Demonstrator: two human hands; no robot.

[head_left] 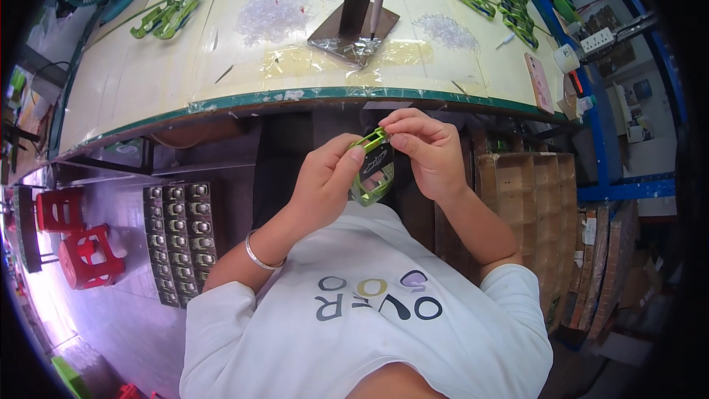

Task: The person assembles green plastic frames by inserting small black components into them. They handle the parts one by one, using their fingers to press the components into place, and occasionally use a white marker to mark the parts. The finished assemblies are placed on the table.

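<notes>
In front of my chest, off the table's near edge, I hold a bright green plastic shell with a black panel and open window-like gaps, which looks like a toy car body (376, 164). My left hand (325, 175) grips its left side, thumb lying on top. The fingertips of my right hand (427, 149) are pinched together at the shell's far end. Whether a small part sits between those fingertips is hidden.
On the table (177, 77) lie two heaps of small clear plastic pieces (273, 15) (445, 31), a dark post on a base (354, 29), green shells (168, 15) (515, 11) and a pink phone (539, 83). Compartmented boxes (177, 240) (526, 207) and red stools (90, 255) stand below.
</notes>
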